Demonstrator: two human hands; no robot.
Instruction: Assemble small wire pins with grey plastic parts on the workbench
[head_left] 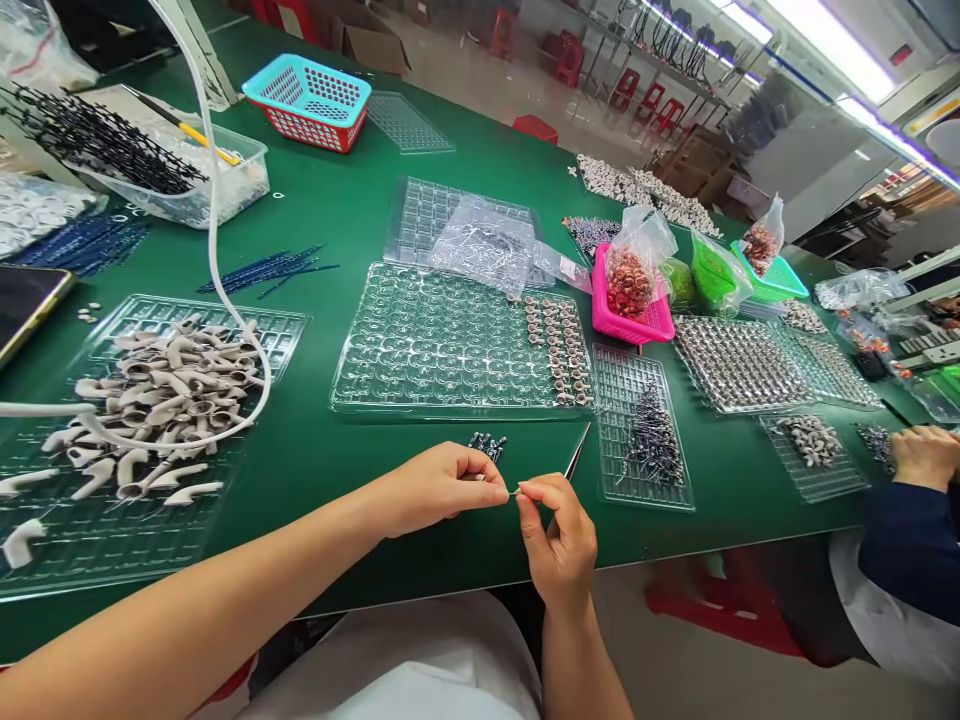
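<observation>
Both hands meet over the front of the green table, fingertips almost touching. A thin pale wire-like piece (514,491) spans the small gap between them. My left hand (442,488) pinches one end between thumb and forefinger; a small part under its curled fingers is mostly hidden. At the other end, my right hand (561,535) pinches with thumb and forefinger, and metal tweezers (578,450) stick out from it, tip pointing away. Just beyond my left hand lies a small heap of dark blue parts (489,444). Behind that is a clear blister tray (450,335), with small beige-brown parts (561,350) in its right columns.
Left, a white hose (214,200) loops over a heap of beige curved shells (172,390). Right are a tray of dark wired parts (651,435) and a pink basket (634,318). A co-worker's hand (926,457) is at far right. Stacked baskets (307,100) stand behind.
</observation>
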